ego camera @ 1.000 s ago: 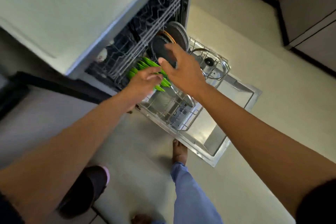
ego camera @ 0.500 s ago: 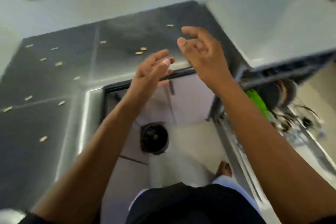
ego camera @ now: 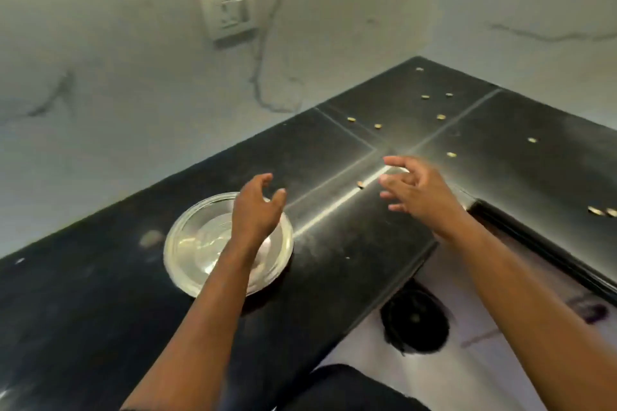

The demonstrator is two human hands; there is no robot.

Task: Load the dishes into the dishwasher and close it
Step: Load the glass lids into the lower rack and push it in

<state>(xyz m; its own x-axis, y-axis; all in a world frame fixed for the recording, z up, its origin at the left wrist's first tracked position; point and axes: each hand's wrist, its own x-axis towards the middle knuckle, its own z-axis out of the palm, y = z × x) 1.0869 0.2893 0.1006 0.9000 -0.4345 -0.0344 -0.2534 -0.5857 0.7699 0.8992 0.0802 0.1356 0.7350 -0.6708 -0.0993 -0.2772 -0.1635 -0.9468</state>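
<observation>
A shiny round steel plate (ego camera: 200, 243) lies flat on the black countertop (ego camera: 334, 150). My left hand (ego camera: 257, 210) hovers over the plate's right half, fingers loosely spread, holding nothing. To the right, above bare counter, my right hand (ego camera: 417, 190) is held with relaxed fingers and is empty too. The dishwasher is out of view.
Several small yellowish crumbs (ego camera: 440, 117) are scattered over the counter's far right part. A wall socket (ego camera: 228, 8) sits on the marbled wall behind. Below the counter edge a round black object (ego camera: 414, 324) rests on the pale floor.
The view has swung left from the open dishwasher to the countertop. Both hands left the rack empty, and the left one now hangs over the steel plate.
</observation>
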